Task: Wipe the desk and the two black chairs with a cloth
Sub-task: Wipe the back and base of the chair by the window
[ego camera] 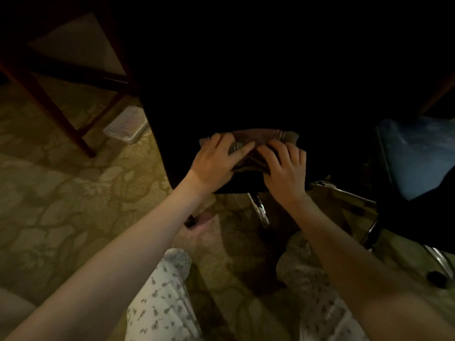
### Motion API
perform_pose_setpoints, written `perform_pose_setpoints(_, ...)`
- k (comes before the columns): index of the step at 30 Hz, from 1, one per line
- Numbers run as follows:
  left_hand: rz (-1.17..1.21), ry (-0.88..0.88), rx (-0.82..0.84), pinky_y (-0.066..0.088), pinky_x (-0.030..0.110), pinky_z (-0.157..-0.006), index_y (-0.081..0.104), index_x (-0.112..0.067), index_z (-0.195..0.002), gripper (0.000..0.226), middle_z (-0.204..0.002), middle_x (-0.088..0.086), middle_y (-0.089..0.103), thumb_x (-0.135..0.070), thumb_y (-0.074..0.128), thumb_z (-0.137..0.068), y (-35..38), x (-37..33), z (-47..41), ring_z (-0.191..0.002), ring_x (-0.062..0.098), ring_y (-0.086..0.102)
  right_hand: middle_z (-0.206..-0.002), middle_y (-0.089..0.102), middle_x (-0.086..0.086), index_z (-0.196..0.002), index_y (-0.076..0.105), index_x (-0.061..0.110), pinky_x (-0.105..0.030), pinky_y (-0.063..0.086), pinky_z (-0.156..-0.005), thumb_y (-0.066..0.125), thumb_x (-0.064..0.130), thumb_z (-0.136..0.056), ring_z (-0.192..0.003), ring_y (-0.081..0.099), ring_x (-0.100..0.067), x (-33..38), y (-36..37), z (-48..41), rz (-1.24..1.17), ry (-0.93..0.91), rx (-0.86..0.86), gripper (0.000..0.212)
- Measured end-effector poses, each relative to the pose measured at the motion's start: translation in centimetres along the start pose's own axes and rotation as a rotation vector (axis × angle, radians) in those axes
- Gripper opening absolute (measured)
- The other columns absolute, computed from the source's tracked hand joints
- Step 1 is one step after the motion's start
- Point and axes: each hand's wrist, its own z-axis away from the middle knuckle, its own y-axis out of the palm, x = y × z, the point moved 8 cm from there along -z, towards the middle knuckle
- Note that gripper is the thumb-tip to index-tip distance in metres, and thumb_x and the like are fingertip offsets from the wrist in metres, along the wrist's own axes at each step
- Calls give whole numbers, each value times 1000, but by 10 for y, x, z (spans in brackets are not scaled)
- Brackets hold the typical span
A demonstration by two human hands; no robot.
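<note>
Cloth (248, 137) low on black chair (246, 82), near its bottom edge. My hands close together on it: left hand (216, 161) flat, pressing; right hand (285, 168) fingers curled into folds. Best I think: flatten bunch, press evenly, overlap strokes along edge.

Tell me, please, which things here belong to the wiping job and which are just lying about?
In the job: cloth, black chair, left hand, right hand.
Lying about: clear plastic box, blue object, patterned carpet.
</note>
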Motion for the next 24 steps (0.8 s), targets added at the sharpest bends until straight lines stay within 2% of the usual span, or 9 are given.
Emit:
perform_pose_setpoints(5,-129,128,33,40,27,-56,43,-19,-125,44,-95,10,36,-11,44,-81,26,-11,2,-81,23,38,-120,40,-9,-121,43,15,-37,34,-82,43,11,-79,-101,42,-28,-3,29,15,-13,-111,148,42)
perform_pose_setpoints(9,-124,163,109,43,29,-53,42,-18,-128,51,-95,9,37,-16,61,-81,55,-17,19,-81,23,40,-119,40,-11,-119,43,15,-37,36,-81,38,13,-83,-100,43,-29,-1,53,43,-82,-117,175,36)
perform_pose_setpoints(11,-87,151,142,43,29,-54,43,-18,-128,52,-93,9,37,-18,63,-80,66,-19,23,-80,23,40,-120,39,-11,-120,42,15,-37,36,-81,43,16,-83,-101,42,-29,1,62,55,-106,-72,200,37)
perform_pose_setpoints(14,-18,128,201,45,32,-51,40,-19,-130,55,-93,9,35,-11,58,-78,80,-25,31,-80,25,38,-123,39,-10,-122,41,15,-38,35,-85,57,16,-74,-105,42,-29,4,76,76,-141,-29,279,51)
perform_pose_setpoints(16,20,84,308,46,32,-49,40,-18,-128,69,-95,10,36,-5,69,-67,96,-27,39,-83,26,38,-124,42,-9,-122,41,16,-37,38,-87,62,12,-66,-107,42,-28,9,85,91,-183,21,392,60)
perform_pose_setpoints(18,53,40,491,48,32,-49,44,-17,-126,84,-100,11,40,-4,81,-51,114,-36,42,-88,26,42,-120,53,-7,-121,44,17,-36,47,-83,74,10,-58,-105,49,-26,11,94,100,-255,101,559,70)
perform_pose_setpoints(20,60,-31,705,52,33,-65,44,-21,-133,81,-116,11,44,-11,80,-61,125,-46,41,-104,28,48,-125,54,-6,-128,47,18,-36,49,-87,80,13,-63,-111,53,-26,13,101,111,-311,154,764,73)
perform_pose_setpoints(22,54,-104,907,45,34,-89,28,-25,-145,69,-138,10,32,-14,62,-85,136,-55,46,-127,27,35,-137,45,-6,-137,41,17,-38,41,-99,71,12,-77,-124,44,-28,10,105,127,-340,206,927,67)
perform_pose_setpoints(24,55,-128,922,39,32,-96,20,-25,-147,65,-142,8,25,-12,52,-92,131,-62,39,-132,25,28,-126,54,-7,-129,49,15,-40,46,-92,79,11,-67,-115,52,-29,2,92,124,-327,210,870,69)
